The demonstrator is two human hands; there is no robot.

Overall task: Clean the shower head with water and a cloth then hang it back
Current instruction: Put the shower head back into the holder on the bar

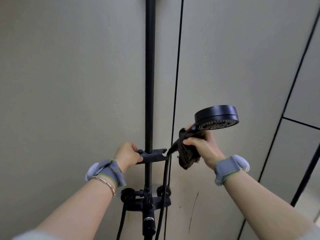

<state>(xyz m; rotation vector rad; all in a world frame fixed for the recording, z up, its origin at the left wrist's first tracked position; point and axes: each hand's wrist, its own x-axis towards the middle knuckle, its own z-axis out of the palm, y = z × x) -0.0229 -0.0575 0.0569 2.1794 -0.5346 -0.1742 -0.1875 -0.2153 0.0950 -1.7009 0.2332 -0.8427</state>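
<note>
Shower head about to go back on its rail.
My left hand grips the sliding holder; at its 3 o'clock, my right hand clasps the head's handle and the cloth together. Wiping seems done; hanging remains.

Rail top cut off; cloth partly behind right hand.

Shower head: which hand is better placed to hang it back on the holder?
Right. The right hand grips the shower head and the cloth, beside the open end of the holder. The left hand grips its other end and can steady it.
</note>
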